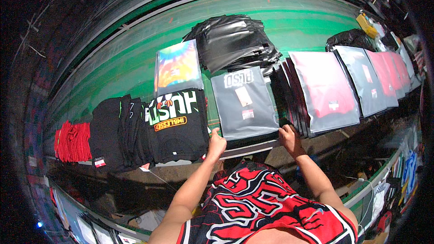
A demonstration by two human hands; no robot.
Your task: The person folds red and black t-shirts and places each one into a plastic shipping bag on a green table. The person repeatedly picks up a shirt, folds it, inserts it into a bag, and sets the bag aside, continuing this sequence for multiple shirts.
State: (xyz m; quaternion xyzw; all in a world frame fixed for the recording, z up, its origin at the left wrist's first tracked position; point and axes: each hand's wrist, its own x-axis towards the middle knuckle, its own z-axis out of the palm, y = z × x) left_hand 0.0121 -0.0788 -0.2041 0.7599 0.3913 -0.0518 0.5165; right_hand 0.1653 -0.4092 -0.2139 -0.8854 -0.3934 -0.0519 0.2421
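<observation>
A grey garment in a frosted plastic bag (245, 105) lies in front of me, with a paper tag and a small label showing through. My left hand (217, 142) is at its lower left corner, and my right hand (289, 136) is at its lower right corner. The fingers of both look curled at the bag's edge; whether they grip it cannot be made out. Left of the bag sits a stack of black printed T-shirts (179, 139). Behind the shirts lies a bagged tie-dye garment (179, 64). A pile of black plastic bags (230, 37) is beyond.
Bagged pink garments (325, 88) and bagged grey ones (362, 78) overlap in a row at right. Folded black garments (108, 118) and red garments (73, 142) stand at left. The green table (135, 54) has a pale front edge. A yellow object (367, 25) sits far right.
</observation>
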